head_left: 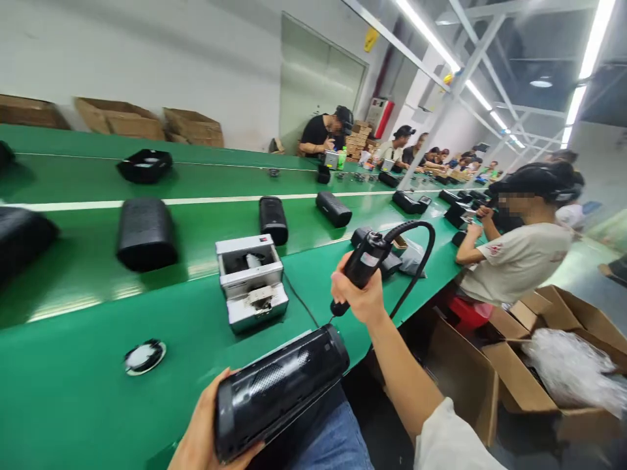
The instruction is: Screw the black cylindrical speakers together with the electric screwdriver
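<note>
A black speaker housing [281, 385] with a perforated front lies tilted across my lap at the table edge. My left hand [208, 424] is wrapped round its left end. In my right hand [360, 294] is a black electric screwdriver [362, 264], gripped upright, with its cable [426, 254] curving off to the right. The screwdriver's tip points down close to the housing's far right end; I cannot tell whether it touches. Just beyond the housing stands a grey and white screw feeder [252, 284]. To the left lies a small round speaker driver [145, 356] with a white face.
Several black housings, one of them nearby [147, 232], rest on the green conveyor [215, 219]. A co-worker [519, 241] sits at the right, and another person [326, 134] works across the line. Open cardboard boxes [519, 365] with plastic wrap stand on the floor at right.
</note>
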Demonstrator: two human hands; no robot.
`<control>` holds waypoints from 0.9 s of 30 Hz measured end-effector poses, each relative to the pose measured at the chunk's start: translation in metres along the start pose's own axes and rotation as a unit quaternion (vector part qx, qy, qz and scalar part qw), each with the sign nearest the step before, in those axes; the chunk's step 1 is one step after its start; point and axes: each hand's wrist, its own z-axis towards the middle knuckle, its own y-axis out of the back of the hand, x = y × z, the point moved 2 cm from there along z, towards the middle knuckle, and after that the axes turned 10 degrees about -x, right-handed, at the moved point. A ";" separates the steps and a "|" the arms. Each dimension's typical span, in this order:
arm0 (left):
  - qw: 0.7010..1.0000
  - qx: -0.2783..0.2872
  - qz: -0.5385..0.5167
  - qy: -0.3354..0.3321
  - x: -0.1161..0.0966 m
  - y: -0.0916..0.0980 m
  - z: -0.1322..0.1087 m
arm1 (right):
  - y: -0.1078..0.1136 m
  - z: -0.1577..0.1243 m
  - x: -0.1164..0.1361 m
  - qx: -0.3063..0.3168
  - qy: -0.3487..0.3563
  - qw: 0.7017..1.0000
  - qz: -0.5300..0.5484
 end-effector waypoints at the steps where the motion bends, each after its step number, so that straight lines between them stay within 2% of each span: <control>1: 1.000 0.002 -0.001 0.004 -0.006 0.001 -0.001 | -0.002 0.001 0.008 0.013 0.002 1.000 0.001; 5: 1.000 0.021 -0.006 0.005 -0.018 0.004 -0.002 | -0.017 0.009 0.051 0.051 0.034 0.998 0.022; 7: 1.000 0.026 -0.014 0.002 -0.019 0.005 -0.002 | -0.032 0.015 0.071 0.034 0.100 0.993 0.049; 9: 0.999 0.027 -0.021 0.004 -0.020 0.006 -0.002 | -0.053 0.020 0.081 0.004 0.163 0.982 0.094; 12: 0.999 0.031 -0.028 0.011 -0.021 0.005 -0.003 | -0.091 0.028 0.070 -0.020 0.177 0.975 0.133; 16: 0.998 0.037 -0.039 0.016 -0.024 0.005 -0.002 | -0.129 0.033 0.036 -0.023 0.154 0.984 0.092; 19: 0.998 0.040 -0.044 0.021 -0.027 0.006 -0.001 | -0.140 0.031 0.024 -0.025 0.132 0.989 0.063; 27: 0.998 0.043 -0.049 0.023 -0.029 0.009 0.000 | -0.144 0.030 0.027 -0.024 0.119 0.992 0.041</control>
